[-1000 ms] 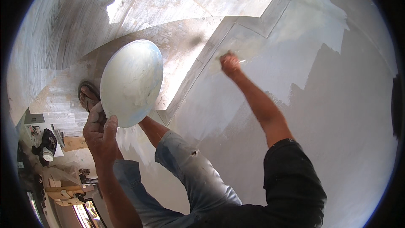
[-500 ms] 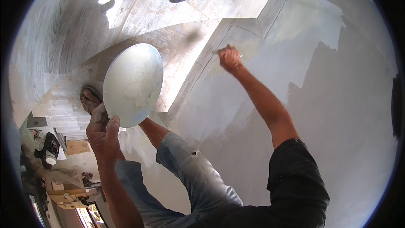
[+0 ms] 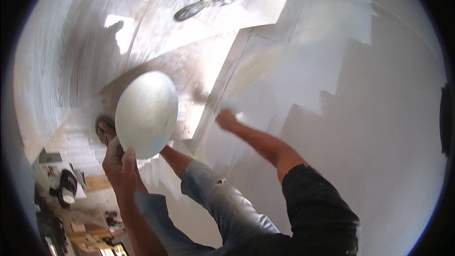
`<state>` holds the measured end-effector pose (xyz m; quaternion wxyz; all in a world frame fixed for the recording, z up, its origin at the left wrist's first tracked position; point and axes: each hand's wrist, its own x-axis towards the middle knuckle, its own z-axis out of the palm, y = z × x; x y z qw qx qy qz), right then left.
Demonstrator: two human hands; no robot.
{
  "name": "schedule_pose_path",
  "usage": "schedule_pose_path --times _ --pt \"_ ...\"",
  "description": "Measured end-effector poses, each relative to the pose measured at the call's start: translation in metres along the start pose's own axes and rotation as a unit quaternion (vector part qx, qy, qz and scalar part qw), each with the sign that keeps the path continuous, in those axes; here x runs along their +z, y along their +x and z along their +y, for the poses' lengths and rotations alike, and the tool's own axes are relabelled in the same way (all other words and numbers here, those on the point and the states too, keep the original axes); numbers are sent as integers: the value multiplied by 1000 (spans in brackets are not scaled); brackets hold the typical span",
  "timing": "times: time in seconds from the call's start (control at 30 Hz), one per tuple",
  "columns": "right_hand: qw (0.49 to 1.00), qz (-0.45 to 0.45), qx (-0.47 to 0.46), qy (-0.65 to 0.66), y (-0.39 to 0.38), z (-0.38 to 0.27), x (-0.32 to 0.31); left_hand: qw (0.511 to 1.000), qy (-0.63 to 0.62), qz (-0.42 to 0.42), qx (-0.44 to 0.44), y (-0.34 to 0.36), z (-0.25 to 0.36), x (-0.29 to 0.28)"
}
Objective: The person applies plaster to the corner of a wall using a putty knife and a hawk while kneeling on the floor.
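My left hand (image 3: 121, 166) grips the near rim of a pale oval bowl (image 3: 147, 114), its thumb at the edge. The bowl is tilted, and an off-white paste seems to coat its face. At the wall (image 3: 327, 161), just above the grey skirting tile (image 3: 226, 78), my right hand (image 3: 227, 120) is closed. A small light bit shows beside its fingers, but blur hides what it holds. Cream and whitish smears (image 3: 256, 68) cover the wall around and beyond that hand. On the upper step lies a paint-stained putty knife (image 3: 204, 4), apart from both hands.
Wood-look tiled steps (image 3: 151, 33) run along the wall, with a stepped edge by the skirting. My sandalled foot (image 3: 105, 129) stands on a lower step behind the bowl. At lower left are a black item with a white end (image 3: 66, 187) and wooden pieces (image 3: 90, 238).
My right hand has moved down the wall, nearer to my body. The bowl sits slightly lower in view, still in my left hand. The whole view has shifted a little.
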<state>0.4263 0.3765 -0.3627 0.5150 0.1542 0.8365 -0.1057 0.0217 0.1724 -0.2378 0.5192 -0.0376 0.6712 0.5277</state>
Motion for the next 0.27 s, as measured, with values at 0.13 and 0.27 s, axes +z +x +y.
schedule_pose_path --times 0.13,0.27 --pt "989 -116 7 92 -49 -46 -68 999 -25 3 -21 0 -8 -6" --pt "953 -110 109 262 -92 -43 -132 988 -151 0 -27 -6 -16 -5"
